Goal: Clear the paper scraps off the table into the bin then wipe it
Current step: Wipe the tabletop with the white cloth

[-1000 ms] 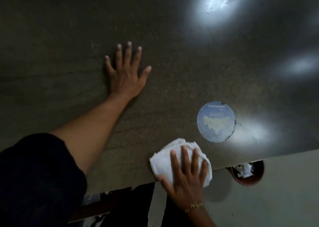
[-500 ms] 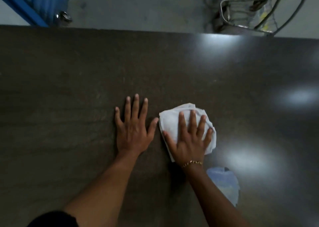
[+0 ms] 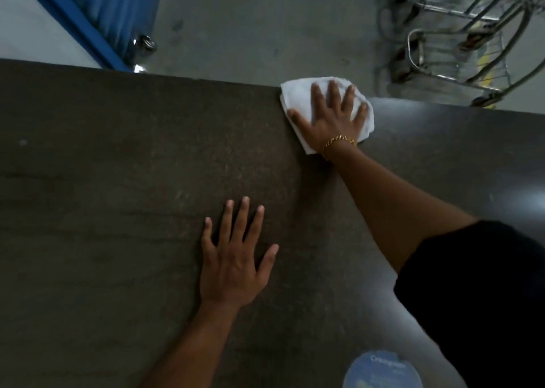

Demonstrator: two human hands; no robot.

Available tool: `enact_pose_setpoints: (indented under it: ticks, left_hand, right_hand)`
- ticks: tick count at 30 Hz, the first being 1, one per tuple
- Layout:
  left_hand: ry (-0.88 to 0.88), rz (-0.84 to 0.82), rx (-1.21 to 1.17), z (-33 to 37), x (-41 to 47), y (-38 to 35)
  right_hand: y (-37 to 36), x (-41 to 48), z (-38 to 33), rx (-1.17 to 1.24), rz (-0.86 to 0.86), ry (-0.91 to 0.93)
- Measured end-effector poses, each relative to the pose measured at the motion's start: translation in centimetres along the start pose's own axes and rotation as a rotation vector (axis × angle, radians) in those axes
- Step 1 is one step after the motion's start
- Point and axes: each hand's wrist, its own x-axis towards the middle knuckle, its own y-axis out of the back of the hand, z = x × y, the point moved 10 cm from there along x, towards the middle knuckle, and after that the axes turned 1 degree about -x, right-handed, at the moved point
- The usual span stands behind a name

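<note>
Spread flat, the right hand's (image 3: 330, 119) grip presses straight fingers down on the white cloth (image 3: 298, 98) without curling round it, fingertips pointing off the bench's (image 3: 118, 151) far edge. That cloth is a bunched pad right at that edge, its longer side lying roughly along the edge and one corner pointing back beside the wrist. Mid-bench, the left hand (image 3: 230, 263) lies palm down, fingers splayed, holding nothing.

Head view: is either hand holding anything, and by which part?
Nothing is gripped. The right hand presses flat on the middle of the white cloth at the far edge of the table, fingers straight. The left hand lies flat on it.
</note>
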Motion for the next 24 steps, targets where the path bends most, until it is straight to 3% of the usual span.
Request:
enact_pose_setpoints:
  ticks: [6,10,19,24]
  left_hand:
    - [0.004,0.015,-0.017,0.0,0.0,0.0]
    - [0.005,0.002,0.003,0.2,-0.2,0.1]
    - [0.011,-0.065,-0.034,0.8,-0.2,-0.2]
    - [-0.093,-0.112,-0.084,8.2,1.0,-0.2]
  right_hand:
    - [-1.7,-5.5,1.6,-0.042,0.006,0.061]
    - [-4.7,-16.9,4.7,-0.017,-0.009,0.065]
    - [-10.8,-43.6,9.2,0.006,-0.061,-0.114]
    - [-13.8,-55.1,9.6,-0.028,-0.089,-0.217]
